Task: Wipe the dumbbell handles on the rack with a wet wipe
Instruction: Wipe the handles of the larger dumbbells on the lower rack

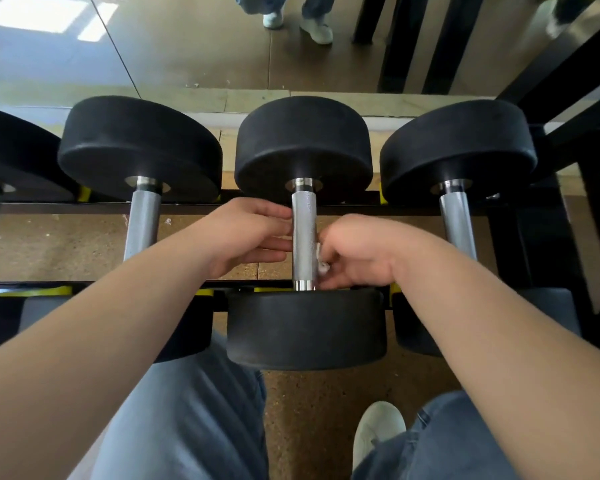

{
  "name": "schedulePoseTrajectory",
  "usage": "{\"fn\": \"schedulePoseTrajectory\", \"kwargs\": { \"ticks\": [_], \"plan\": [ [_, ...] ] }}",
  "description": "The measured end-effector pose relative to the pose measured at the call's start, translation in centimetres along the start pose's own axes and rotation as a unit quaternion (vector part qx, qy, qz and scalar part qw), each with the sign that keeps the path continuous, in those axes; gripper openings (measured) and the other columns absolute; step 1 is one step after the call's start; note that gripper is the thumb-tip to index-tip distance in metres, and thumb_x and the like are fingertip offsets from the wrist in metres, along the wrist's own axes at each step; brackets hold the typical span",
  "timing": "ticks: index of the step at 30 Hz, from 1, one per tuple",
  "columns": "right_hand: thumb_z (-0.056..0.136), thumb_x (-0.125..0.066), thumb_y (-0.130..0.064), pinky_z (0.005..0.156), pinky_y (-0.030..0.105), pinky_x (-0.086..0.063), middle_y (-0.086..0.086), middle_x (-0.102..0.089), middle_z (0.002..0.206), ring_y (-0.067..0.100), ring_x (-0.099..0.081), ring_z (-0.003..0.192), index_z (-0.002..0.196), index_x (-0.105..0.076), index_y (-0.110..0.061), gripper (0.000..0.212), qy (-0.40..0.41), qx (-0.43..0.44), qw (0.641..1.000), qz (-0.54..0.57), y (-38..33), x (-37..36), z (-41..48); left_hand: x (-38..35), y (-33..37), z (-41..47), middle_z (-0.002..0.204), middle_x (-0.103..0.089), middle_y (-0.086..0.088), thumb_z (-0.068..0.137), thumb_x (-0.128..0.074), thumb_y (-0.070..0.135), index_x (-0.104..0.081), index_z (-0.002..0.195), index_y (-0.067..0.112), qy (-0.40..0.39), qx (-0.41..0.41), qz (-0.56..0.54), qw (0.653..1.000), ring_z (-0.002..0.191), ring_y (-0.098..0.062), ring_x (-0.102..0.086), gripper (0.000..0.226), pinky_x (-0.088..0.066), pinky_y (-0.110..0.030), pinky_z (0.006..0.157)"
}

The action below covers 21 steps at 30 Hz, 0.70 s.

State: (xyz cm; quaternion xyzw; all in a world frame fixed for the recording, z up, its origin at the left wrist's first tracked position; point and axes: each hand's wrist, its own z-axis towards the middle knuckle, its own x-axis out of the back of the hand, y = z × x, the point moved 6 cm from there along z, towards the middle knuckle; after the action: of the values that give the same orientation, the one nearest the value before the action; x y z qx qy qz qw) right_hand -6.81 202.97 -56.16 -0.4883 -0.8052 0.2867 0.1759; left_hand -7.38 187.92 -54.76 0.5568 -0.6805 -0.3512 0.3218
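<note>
While our right hand (357, 251) pinches the wet wipe (317, 258) in curled fingers, we press that crumpled white scrap against the right side of the middle handle (303, 237), low down near its polished collar. Only a small part of the wipe shows between our fingers and the metal. Our left hand (246, 233) comes in from the other side of the handle, its fingers stretched out nearly straight and their tips touching the bar; it grasps nothing.

The middle handle is a straight steel cylinder, finely knurled and matte grey, with smooth shiny bands at both ends. At each end sits a thick round head (303, 143) of dull black rubber, faintly grainy. To the left of the middle handle lies a left handle (142, 220) and to its right a right handle (458, 223), both the same knurled steel with the same black heads. All rest across the black metal rack (222, 207), which carries yellow pads (205, 292) near the closer heads.

Below the middle handle we see a speckled brown floor (66, 247), cork-like in texture. Nearer to us than the handle are our blue denim trouser legs (187, 420) and one pale shoe (378, 434). Beyond it a mirror (187, 46) reflects the same jeans and pale shoes.
</note>
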Motion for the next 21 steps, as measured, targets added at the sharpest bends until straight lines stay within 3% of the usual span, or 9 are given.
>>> {"fn": "schedulePoseTrajectory", "kwargs": {
  "ticks": [2, 4, 6, 8, 11, 13, 15, 19, 21],
  "plan": [
    [0.09, -0.037, 0.019, 0.091, 0.05, -0.06, 0.024, -0.067, 0.122, 0.035, -0.071, 0.108, 0.135, -0.056, 0.0, 0.053, -0.017, 0.024, 0.996, 0.088, -1.0, 0.8, 0.0, 0.0, 0.0, 0.0, 0.106, -0.078, -0.007, 0.098, -0.065, 0.011, -0.066, 0.121, 0.014, -0.006, 0.006, -0.003, 1.0, 0.093, -0.019, -0.076, 0.023, -0.061, -0.031, 0.074],
    [0.089, -0.039, 0.023, 0.098, 0.049, -0.057, 0.024, -0.067, 0.126, 0.033, -0.07, 0.111, 0.132, -0.059, 0.004, 0.051, 0.023, 0.087, 0.976, 0.197, -2.6, 1.9, 0.4, -0.1, 0.0, -0.1, 0.108, -0.077, -0.008, 0.099, -0.064, 0.01, -0.065, 0.122, 0.014, -0.008, 0.01, -0.007, 1.0, 0.095, -0.02, -0.076, 0.023, -0.061, -0.03, 0.073],
    [0.091, -0.041, 0.023, 0.094, 0.044, -0.059, 0.023, -0.069, 0.125, 0.031, -0.072, 0.11, 0.13, -0.059, 0.006, 0.046, 0.047, 0.126, 0.959, 0.248, -3.5, 2.6, 1.0, -0.1, -0.1, -0.3, 0.11, -0.076, -0.009, 0.099, -0.063, 0.01, -0.064, 0.123, 0.014, -0.003, 0.01, -0.009, 1.0, 0.097, -0.02, -0.075, 0.024, -0.062, -0.03, 0.072],
    [0.095, -0.041, 0.018, 0.087, 0.041, -0.062, 0.02, -0.071, 0.12, 0.03, -0.074, 0.106, 0.129, -0.061, 0.004, 0.042, 0.039, 0.12, 0.972, 0.2, -3.4, 2.4, 1.2, -0.2, 0.0, -0.4, 0.109, -0.075, -0.008, 0.099, -0.063, 0.01, -0.064, 0.123, 0.014, -0.002, 0.007, -0.006, 1.0, 0.098, -0.02, -0.074, 0.024, -0.061, -0.029, 0.072],
    [0.095, -0.041, 0.011, 0.08, 0.045, -0.062, 0.017, -0.072, 0.112, 0.03, -0.075, 0.096, 0.123, -0.064, -0.003, 0.039, 0.02, 0.023, 0.999, 0.022, -1.1, 1.6, 1.1, -0.2, 0.0, -0.5, 0.109, -0.076, -0.005, 0.1, -0.062, 0.013, -0.063, 0.125, 0.017, 0.001, 0.002, 0.008, 1.0, 0.099, -0.019, -0.074, 0.026, -0.06, -0.029, 0.072],
    [0.092, -0.038, 0.013, 0.076, 0.041, -0.059, 0.014, -0.071, 0.103, 0.027, -0.072, 0.089, 0.113, -0.064, -0.004, 0.038, -0.002, -0.03, 0.998, -0.049, 0.1, 0.7, 0.9, -0.2, -0.1, -0.5, 0.109, -0.075, -0.003, 0.099, -0.063, 0.016, -0.063, 0.126, 0.021, 0.002, 0.003, 0.024, 1.0, 0.101, -0.017, -0.073, 0.027, -0.059, -0.031, 0.074],
    [0.089, -0.035, 0.02, 0.072, 0.039, -0.06, 0.014, -0.069, 0.101, 0.027, -0.07, 0.089, 0.11, -0.065, -0.004, 0.044, 0.006, -0.019, 1.0, 0.002, 0.1, 0.3, 1.2, -0.1, -0.2, -0.6, 0.111, -0.074, -0.001, 0.099, -0.063, 0.018, -0.062, 0.128, 0.024, 0.004, 0.008, 0.038, 0.999, 0.104, -0.017, -0.071, 0.03, -0.059, -0.032, 0.076],
    [0.092, -0.037, 0.022, 0.074, 0.037, -0.064, 0.019, -0.071, 0.115, 0.03, -0.072, 0.102, 0.125, -0.066, 0.001, 0.049, 0.056, 0.101, 0.971, 0.211, -2.2, 1.7, 1.7, 0.0, -0.4, -0.7, 0.118, -0.068, -0.001, 0.101, -0.06, 0.018, -0.063, 0.13, 0.025, 0.027, 0.01, 0.04, 0.999, 0.107, -0.016, -0.067, 0.03, -0.06, -0.033, 0.077],
    [0.092, -0.034, 0.02, 0.076, 0.038, -0.063, 0.02, -0.071, 0.121, 0.029, -0.072, 0.105, 0.128, -0.065, 0.001, 0.051, 0.035, 0.112, 0.966, 0.232, -2.4, 1.7, 1.7, 0.0, -0.4, -0.8, 0.121, -0.065, -0.002, 0.102, -0.059, 0.017, -0.062, 0.132, 0.023, 0.039, 0.011, 0.029, 0.999, 0.109, -0.017, -0.065, 0.031, -0.06, -0.034, 0.078]
  ]
}}
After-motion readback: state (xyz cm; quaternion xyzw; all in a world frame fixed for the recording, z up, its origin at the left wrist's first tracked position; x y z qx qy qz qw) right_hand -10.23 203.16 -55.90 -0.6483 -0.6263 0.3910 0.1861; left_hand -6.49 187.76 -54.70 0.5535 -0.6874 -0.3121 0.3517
